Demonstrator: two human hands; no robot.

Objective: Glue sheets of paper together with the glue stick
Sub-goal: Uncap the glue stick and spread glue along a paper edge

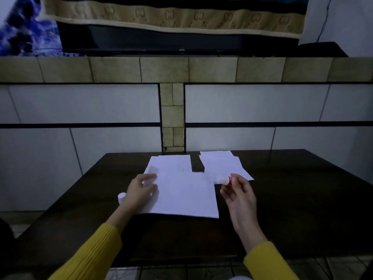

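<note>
Between the two hands lies the near sheet of paper (185, 195), flat on the dark worktop (302, 199). Left hand (142, 189) rests on the sheet's left edge, fingers loosely spread, blurred, so contact pressure unclear; looks relaxed, gripping nothing. Right hand (239, 191) pinches the glue stick (225, 180) by its red end, fingers curled round it, white end pointing left toward the sheet's right corner, just off the paper. Beyond the right hand sits a loose stack of sheets (220, 164); beyond the left hand, a second layer of paper (171, 163) partly under the near sheet. White cap (121, 198) stands just left of the left wrist, touching or nearly so, cannot tell. Risks: left hand holds only one edge, so a stroke from the right could drag or crease the sheet. Glue tip near the corner could smear the worktop if the stroke overshoots. Left wrist could knock the cap over. Stick end could also tack the far stack, since it hangs over that stack's near edge. Dim light, glue coverage hard to judge.
</note>
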